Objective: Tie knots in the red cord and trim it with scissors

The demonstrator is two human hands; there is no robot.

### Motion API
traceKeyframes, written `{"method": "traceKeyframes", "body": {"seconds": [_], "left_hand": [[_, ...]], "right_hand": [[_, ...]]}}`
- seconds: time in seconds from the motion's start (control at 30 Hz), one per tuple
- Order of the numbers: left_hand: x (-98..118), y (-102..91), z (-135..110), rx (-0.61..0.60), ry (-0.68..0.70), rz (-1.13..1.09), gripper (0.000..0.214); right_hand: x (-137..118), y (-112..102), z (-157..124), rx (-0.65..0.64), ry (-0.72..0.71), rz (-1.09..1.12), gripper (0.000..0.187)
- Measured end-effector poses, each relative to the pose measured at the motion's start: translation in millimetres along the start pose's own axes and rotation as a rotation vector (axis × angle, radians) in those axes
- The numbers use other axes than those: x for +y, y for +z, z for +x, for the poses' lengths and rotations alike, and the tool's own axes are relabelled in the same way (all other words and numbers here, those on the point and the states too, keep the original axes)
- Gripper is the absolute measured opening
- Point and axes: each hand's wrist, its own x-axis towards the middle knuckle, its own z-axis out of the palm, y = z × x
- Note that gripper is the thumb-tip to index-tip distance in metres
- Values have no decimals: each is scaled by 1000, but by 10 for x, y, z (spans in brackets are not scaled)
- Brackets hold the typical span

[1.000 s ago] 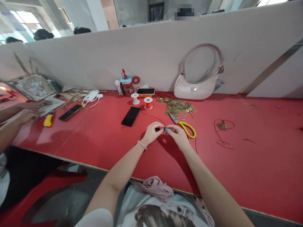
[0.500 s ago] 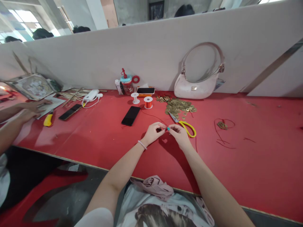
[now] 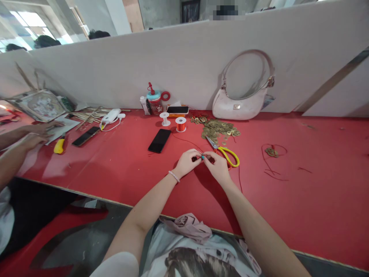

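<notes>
My left hand [image 3: 187, 162] and my right hand [image 3: 218, 166] meet over the red table [image 3: 302, 200], fingers pinched together on a thin red thread and something small I cannot make out. The thread runs back to an orange spool [image 3: 180, 124]. Yellow-handled scissors [image 3: 227, 154] lie just beyond my right hand. A heap of brass coins [image 3: 217, 129] sits behind them. A few strung coins with red thread [image 3: 271, 152] lie to the right.
A black phone [image 3: 159, 141] lies left of my hands, a white spool [image 3: 165, 119] and a red bottle [image 3: 155, 102] behind it. A white handbag [image 3: 240, 102] leans on the partition. Another person's arms [image 3: 17, 144] work at far left, near a yellow knife [image 3: 59, 147].
My hands have shifted slightly while staying pinched together on the thread. The view has drifted a little. Nothing else on the table has moved.
</notes>
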Motion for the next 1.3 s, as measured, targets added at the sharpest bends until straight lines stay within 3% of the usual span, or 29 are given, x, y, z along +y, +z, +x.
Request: {"method": "traceKeyframes", "body": {"seconds": [0.23, 0.43, 0.53, 0.67, 0.8, 1.07, 1.3], "left_hand": [[-18, 9, -16, -61, 10, 79, 13], [-8, 6, -10, -52, 38, 37, 13], [7, 0, -6, -52, 44, 15, 13], [25, -10, -6, -73, 49, -18, 14], [35, -16, -4, -113, 47, -46, 15], [37, -7, -17, -236, -8, -114, 15], [65, -16, -21, -332, -61, -212, 15]], "right_hand": [[26, 10, -3, 1, 40, -29, 20], [58, -20, 49, 78, -17, 59, 12], [86, -26, 76, 114, 82, 260, 11], [93, -48, 99, 142, 280, 694, 18], [119, -115, 135, 190, 343, 923, 21], [195, -175, 158, 212, 212, 855, 18], [113, -177, 148, 193, 218, 934, 19]]}}
